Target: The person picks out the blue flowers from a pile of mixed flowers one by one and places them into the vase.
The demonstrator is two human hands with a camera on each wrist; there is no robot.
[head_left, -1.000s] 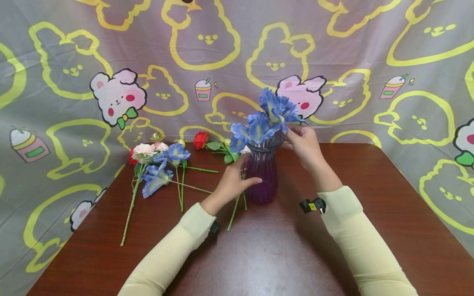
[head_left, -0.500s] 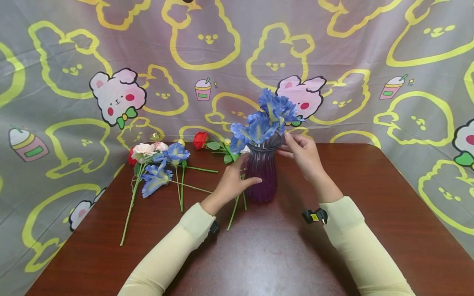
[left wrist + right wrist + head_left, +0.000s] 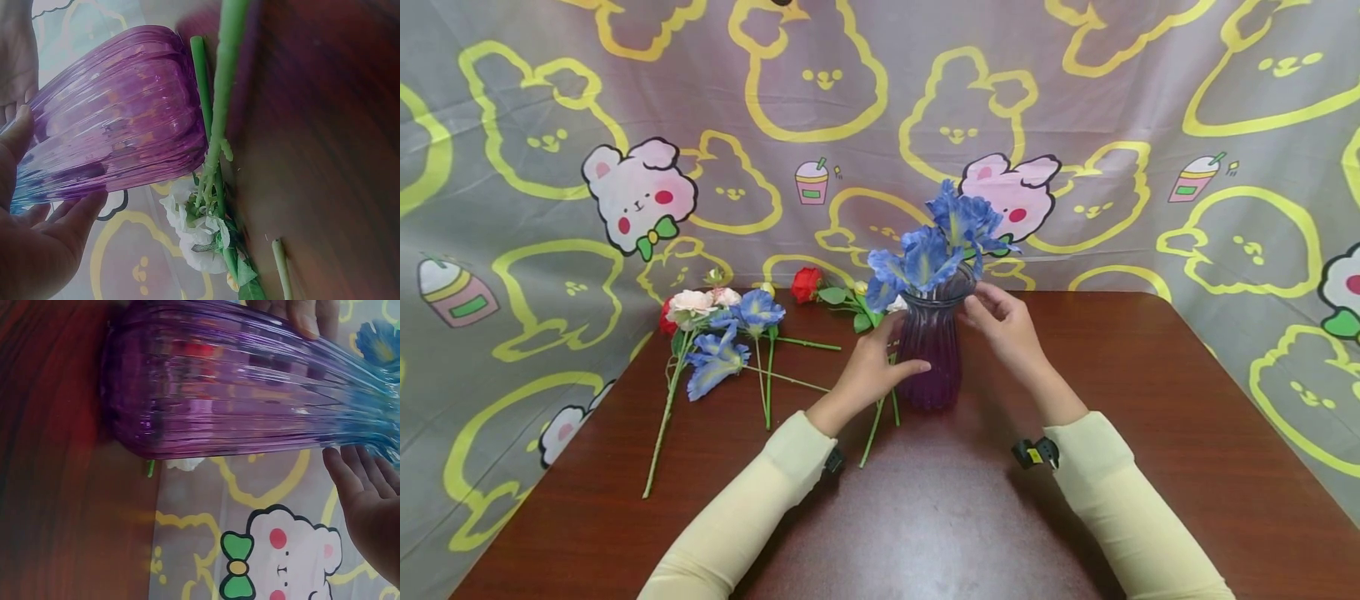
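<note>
A ribbed glass vase, purple below and bluish at the neck, stands upright on the table with several blue artificial irises in its mouth. My left hand grips its left side, thumb across the front and fingers behind; the left wrist view shows the fingers around the glass. On the other side my right hand is at the neck just under the rim. In the right wrist view its fingertips touch, or nearly touch, the glass. It holds no flower.
Left of the vase lie loose blue irises, a pale pink flower bunch and a red rose. Green stems lie close beside the vase's base. A patterned cloth hangs behind the brown table.
My right hand has moved down from the iris blooms to the vase's neck, with its fingers no longer among the petals. The left hand and the vase have stayed put.
</note>
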